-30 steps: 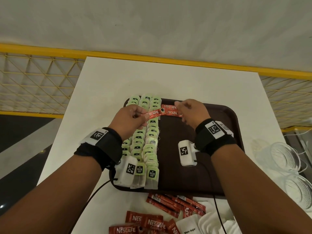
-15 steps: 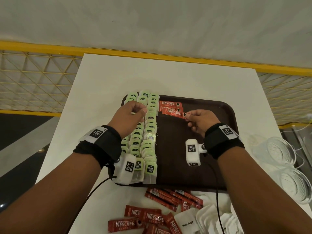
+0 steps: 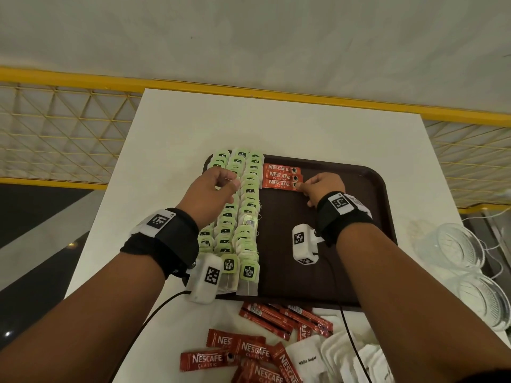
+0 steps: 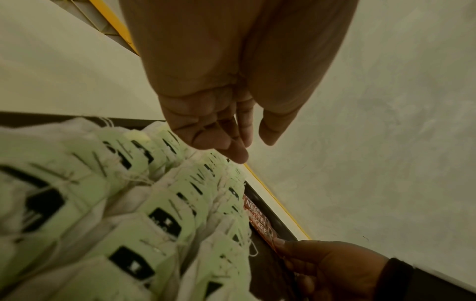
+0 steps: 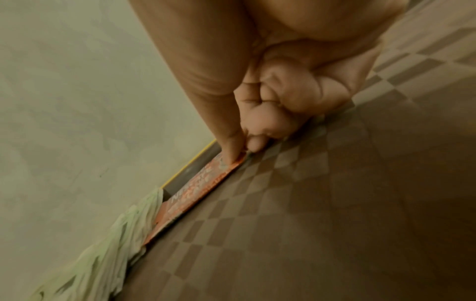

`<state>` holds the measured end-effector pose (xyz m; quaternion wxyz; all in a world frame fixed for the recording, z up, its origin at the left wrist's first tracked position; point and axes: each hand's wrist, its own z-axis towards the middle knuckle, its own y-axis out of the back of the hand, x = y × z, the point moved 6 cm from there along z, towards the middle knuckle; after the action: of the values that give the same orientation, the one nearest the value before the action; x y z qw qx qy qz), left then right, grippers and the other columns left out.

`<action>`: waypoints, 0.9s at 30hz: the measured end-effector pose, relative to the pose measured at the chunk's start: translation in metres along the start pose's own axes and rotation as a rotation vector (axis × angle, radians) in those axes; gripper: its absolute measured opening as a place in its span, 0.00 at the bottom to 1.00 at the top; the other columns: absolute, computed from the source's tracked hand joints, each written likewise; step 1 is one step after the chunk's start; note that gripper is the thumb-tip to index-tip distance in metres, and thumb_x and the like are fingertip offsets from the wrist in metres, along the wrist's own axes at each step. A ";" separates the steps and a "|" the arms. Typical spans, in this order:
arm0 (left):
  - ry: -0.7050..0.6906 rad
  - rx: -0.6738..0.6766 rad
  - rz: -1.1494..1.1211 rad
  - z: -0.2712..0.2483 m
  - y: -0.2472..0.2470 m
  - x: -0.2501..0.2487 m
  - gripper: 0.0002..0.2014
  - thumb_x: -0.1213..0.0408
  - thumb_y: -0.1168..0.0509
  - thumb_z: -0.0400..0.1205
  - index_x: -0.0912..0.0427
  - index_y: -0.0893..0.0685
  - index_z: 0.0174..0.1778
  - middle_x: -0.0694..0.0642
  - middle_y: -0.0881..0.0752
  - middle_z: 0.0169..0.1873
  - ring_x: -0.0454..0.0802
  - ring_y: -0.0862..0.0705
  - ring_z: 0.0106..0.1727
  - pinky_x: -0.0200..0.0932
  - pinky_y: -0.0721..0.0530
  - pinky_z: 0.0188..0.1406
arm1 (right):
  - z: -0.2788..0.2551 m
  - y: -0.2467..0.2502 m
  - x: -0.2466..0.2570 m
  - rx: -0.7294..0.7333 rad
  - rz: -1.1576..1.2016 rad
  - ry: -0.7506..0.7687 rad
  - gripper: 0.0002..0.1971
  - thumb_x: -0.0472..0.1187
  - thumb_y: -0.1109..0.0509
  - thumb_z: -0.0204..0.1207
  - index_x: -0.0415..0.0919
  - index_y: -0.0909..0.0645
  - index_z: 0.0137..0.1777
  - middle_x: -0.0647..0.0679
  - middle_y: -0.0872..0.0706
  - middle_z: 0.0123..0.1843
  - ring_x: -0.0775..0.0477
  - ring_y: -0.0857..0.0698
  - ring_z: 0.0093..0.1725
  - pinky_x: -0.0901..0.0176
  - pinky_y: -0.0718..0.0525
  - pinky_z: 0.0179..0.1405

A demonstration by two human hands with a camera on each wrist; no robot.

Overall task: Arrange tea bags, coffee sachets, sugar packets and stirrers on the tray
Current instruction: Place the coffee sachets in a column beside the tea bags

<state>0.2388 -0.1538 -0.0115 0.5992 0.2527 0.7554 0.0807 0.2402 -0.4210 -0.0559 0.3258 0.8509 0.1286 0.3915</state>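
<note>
On the left of the dark brown tray (image 3: 359,272) lie three columns of green-tagged tea bags (image 3: 249,217) (image 4: 154,213) (image 5: 108,244). Beside them, at the tray's far end, three red coffee sachets (image 3: 279,176) lie in a stack of rows. My right hand (image 3: 304,186) (image 5: 242,152) pinches the right end of the nearest sachet (image 3: 278,184) (image 5: 198,195) (image 4: 260,222), thumb on top, the sachet flat on the tray. My left hand (image 3: 229,183) (image 4: 247,146) hovers over the tea bags with relaxed fingers, holding nothing.
Loose red coffee sachets (image 3: 240,355), thin red stick packets (image 3: 276,316) and white sugar packets (image 3: 309,363) lie on the white table (image 3: 193,128) near me. Glass bowls (image 3: 456,244) stand at the right. A yellow railing (image 3: 249,92) runs behind the table.
Both hands held a sachet over the tray's far end. The left hand let go and drew back over the tea bags; the right laid the sachet below the other two.
</note>
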 end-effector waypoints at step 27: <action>-0.225 0.411 0.529 -0.191 -0.058 0.036 0.09 0.60 0.35 0.85 0.50 0.14 0.59 0.44 0.17 0.55 0.41 0.20 0.57 0.35 0.25 0.57 | -0.226 -0.016 -0.099 0.221 -0.783 0.405 0.13 0.46 0.36 0.81 0.46 0.16 0.61 0.47 0.13 0.56 0.44 0.15 0.57 0.49 0.16 0.57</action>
<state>0.0365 -0.1521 -0.0158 0.5738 0.5621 0.5935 0.0509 0.0054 -0.3532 -0.0156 0.3245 0.6742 0.5428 0.3814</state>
